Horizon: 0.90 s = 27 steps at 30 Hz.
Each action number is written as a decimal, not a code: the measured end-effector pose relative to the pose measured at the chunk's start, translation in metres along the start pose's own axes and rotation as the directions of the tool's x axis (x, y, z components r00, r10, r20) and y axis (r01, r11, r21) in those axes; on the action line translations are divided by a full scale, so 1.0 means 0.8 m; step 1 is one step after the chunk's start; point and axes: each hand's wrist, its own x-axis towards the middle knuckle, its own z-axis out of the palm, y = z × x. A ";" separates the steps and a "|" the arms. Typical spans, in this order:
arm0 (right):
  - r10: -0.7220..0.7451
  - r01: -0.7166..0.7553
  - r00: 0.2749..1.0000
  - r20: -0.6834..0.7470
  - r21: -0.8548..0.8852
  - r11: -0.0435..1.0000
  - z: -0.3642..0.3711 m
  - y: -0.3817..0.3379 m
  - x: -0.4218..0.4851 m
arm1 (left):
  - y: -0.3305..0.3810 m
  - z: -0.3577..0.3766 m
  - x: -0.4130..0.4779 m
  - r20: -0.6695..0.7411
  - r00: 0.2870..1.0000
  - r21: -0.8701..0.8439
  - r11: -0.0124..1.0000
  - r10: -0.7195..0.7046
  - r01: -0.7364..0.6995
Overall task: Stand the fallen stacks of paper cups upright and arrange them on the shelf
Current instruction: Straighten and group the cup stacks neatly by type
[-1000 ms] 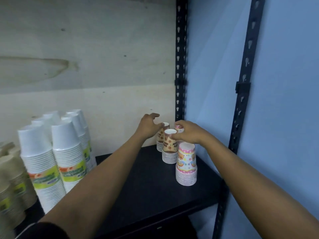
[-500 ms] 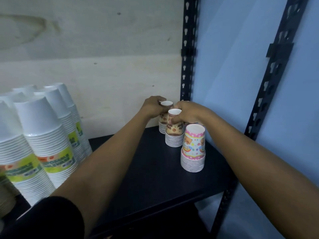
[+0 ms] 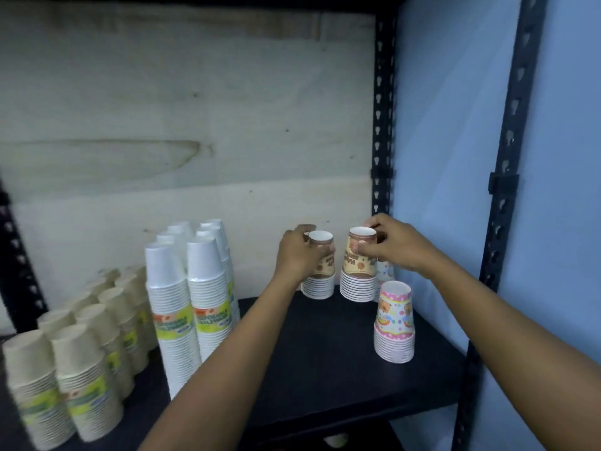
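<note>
Two short stacks of brown-and-cream patterned cups stand upside down at the back right of the black shelf. My left hand grips the left brown stack from its left side. My right hand holds the right brown stack near its top. A pink patterned stack stands upright in front of them, apart from both hands. Another pale patterned stack is mostly hidden behind my right hand.
Tall white cup stacks with green labels stand at mid-left. Several shorter beige stacks fill the far left. A wooden back panel closes the rear. Black perforated uprights and a blue wall bound the right side.
The two brown stacks now stand side by side with a gap between them. My left hand has closed on the left stack. The view has pulled back and tilted up.
</note>
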 end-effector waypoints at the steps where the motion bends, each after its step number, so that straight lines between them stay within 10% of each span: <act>1: -0.027 0.027 0.999 -0.026 0.012 1.000 -0.001 -0.006 -0.008 | 0.001 -0.008 -0.013 -0.001 1.000 -0.022 1.000 -0.002 0.002; 27: 0.043 -0.014 0.989 -0.143 0.200 0.980 0.126 0.010 -0.178 | -0.080 -0.040 -0.197 0.040 0.999 -0.168 0.986 -0.005 0.011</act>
